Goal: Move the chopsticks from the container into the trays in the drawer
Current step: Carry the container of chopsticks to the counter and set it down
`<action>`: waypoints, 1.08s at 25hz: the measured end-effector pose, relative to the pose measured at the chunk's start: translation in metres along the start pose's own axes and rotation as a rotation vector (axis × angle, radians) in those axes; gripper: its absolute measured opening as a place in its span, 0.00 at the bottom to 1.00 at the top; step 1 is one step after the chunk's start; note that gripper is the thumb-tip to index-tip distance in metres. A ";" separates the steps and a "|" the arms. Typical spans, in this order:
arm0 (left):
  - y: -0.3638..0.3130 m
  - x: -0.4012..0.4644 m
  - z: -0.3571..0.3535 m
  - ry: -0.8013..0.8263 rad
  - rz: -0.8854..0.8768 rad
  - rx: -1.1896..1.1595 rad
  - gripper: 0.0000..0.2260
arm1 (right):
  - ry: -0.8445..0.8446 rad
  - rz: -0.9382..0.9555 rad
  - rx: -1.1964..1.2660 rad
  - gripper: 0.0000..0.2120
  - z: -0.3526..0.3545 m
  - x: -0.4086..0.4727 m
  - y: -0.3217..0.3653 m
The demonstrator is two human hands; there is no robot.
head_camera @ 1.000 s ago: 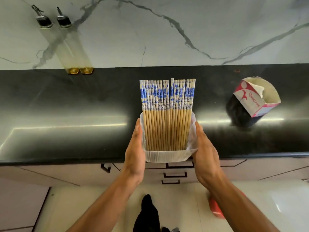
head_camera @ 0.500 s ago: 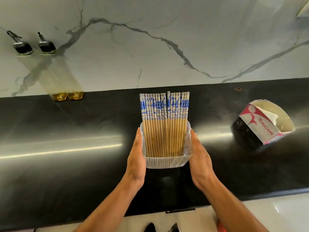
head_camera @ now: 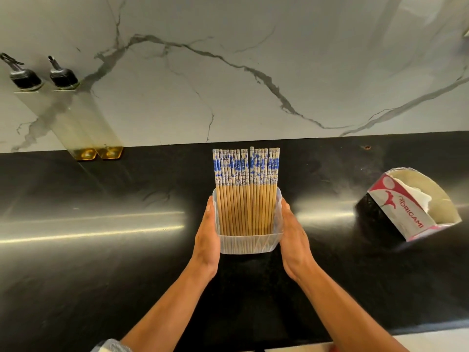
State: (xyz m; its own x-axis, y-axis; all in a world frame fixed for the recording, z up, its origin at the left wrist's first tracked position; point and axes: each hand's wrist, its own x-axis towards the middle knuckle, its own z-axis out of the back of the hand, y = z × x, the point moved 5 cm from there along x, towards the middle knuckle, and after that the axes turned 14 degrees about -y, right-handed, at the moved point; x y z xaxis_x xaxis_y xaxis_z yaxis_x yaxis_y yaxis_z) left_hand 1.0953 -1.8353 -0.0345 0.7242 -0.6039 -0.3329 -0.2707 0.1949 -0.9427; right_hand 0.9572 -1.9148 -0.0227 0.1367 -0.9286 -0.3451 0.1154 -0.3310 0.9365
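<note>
A row of wooden chopsticks [head_camera: 246, 174] with blue-and-white patterned tops lies side by side in a translucent plastic container [head_camera: 247, 246], their tops sticking out past its far rim. My left hand [head_camera: 206, 237] grips the container's left side and my right hand [head_camera: 294, 235] grips its right side, thumbs along the walls. My fingers are hidden beneath it. The container is over the black countertop [head_camera: 101, 262]; whether it rests on it I cannot tell. The drawer and its trays are out of view.
Two tall oil bottles [head_camera: 76, 118] with black pourers stand at the back left against the marble wall [head_camera: 253, 72]. An open red-and-white tissue box [head_camera: 411, 207] stands on the counter to the right. The counter's front edge runs along the bottom of the view.
Both hands have carried the container forward from the counter's front edge to farther over the countertop. The cabinet drawers below the counter have dropped out of view.
</note>
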 end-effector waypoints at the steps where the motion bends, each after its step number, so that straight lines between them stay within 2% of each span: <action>1: 0.002 0.000 0.001 -0.010 0.007 0.003 0.20 | 0.002 -0.005 -0.008 0.12 0.000 0.001 -0.002; 5: 0.012 0.002 0.004 -0.031 0.032 -0.003 0.19 | 0.007 -0.040 -0.025 0.12 0.000 0.003 -0.011; 8: 0.019 0.004 0.006 -0.035 0.043 0.002 0.19 | 0.013 -0.060 -0.044 0.16 -0.001 0.004 -0.018; 14: 0.033 0.004 0.010 -0.038 0.054 0.001 0.22 | 0.007 -0.054 -0.039 0.13 -0.001 0.002 -0.028; 17: 0.034 0.003 0.011 -0.043 0.057 0.002 0.19 | 0.003 -0.049 -0.023 0.12 -0.001 0.002 -0.029; 27: 0.039 0.006 0.012 -0.058 0.062 0.012 0.22 | -0.005 -0.029 -0.022 0.13 -0.001 0.005 -0.034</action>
State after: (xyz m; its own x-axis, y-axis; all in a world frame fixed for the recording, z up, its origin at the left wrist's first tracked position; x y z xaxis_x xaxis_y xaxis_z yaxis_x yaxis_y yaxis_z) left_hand 1.0965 -1.8219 -0.0729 0.7421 -0.5445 -0.3908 -0.3085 0.2402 -0.9204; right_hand 0.9546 -1.9076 -0.0566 0.1283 -0.9193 -0.3720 0.1411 -0.3543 0.9244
